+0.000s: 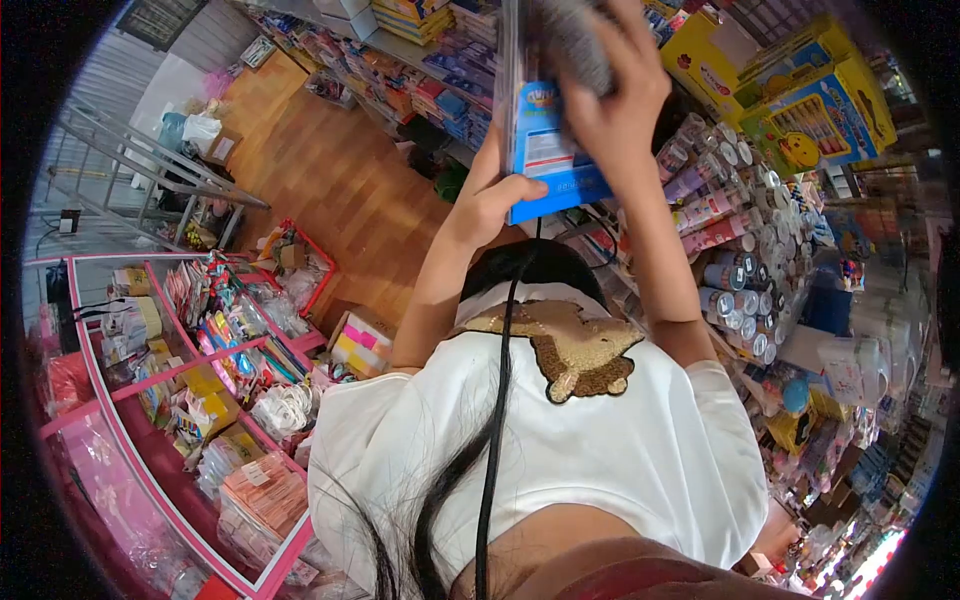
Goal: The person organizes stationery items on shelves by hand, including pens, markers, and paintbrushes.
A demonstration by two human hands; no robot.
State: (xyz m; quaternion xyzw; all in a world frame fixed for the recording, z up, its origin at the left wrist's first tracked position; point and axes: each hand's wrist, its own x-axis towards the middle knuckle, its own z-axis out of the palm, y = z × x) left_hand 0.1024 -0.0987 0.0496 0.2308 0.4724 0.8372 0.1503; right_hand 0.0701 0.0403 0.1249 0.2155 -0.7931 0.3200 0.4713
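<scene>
Left hand (485,208) pinches blue package (542,165), thumb in front. Right hand's (622,110) fingers curl over grey cloth (583,55), obstructing package's upper part. Black cable (492,450) below; jars (718,275) right; pink bin (190,366) left.

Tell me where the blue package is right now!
At the top of the head view, just right of the middle: the blue package is in the left hand, with the right hand holding a fuzzy grey thing over its upper part.
</scene>
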